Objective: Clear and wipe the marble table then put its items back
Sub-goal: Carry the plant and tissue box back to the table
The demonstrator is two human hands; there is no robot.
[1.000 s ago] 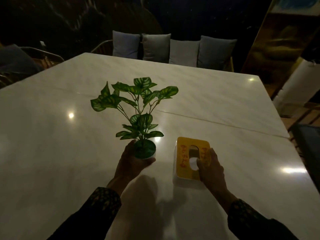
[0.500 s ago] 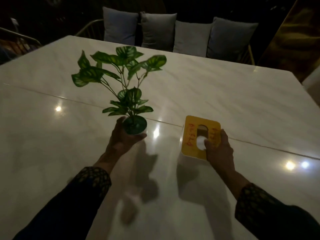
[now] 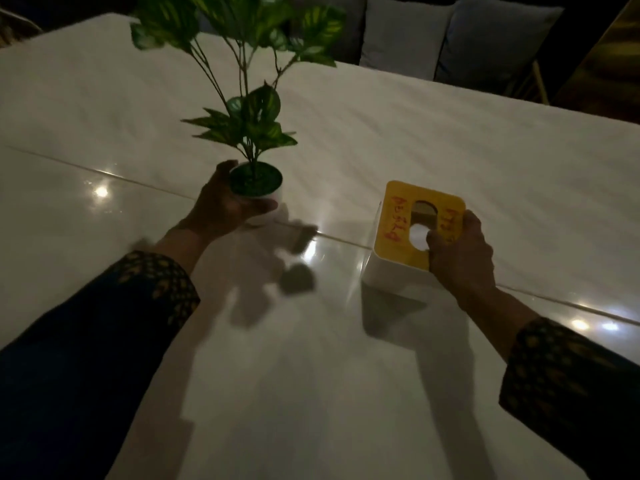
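A small green plant in a white pot (image 3: 258, 188) stands near the middle seam of the white marble table (image 3: 450, 140). My left hand (image 3: 221, 206) grips the pot from the left and the near side. To the right, a white box with a yellow lid (image 3: 408, 233) sits on the table; the lid has red writing and a cut-out opening. My right hand (image 3: 460, 258) holds the box at its near right corner, with the thumb on the lid beside the opening.
Grey cushions (image 3: 450, 36) line a bench beyond the far edge of the table. A seam (image 3: 104, 174) runs across the tabletop from left to right. Light spots reflect off the glossy surface.
Both hands have carried the plant and the box further out over the table, toward the seam. The view has tilted down and closer.
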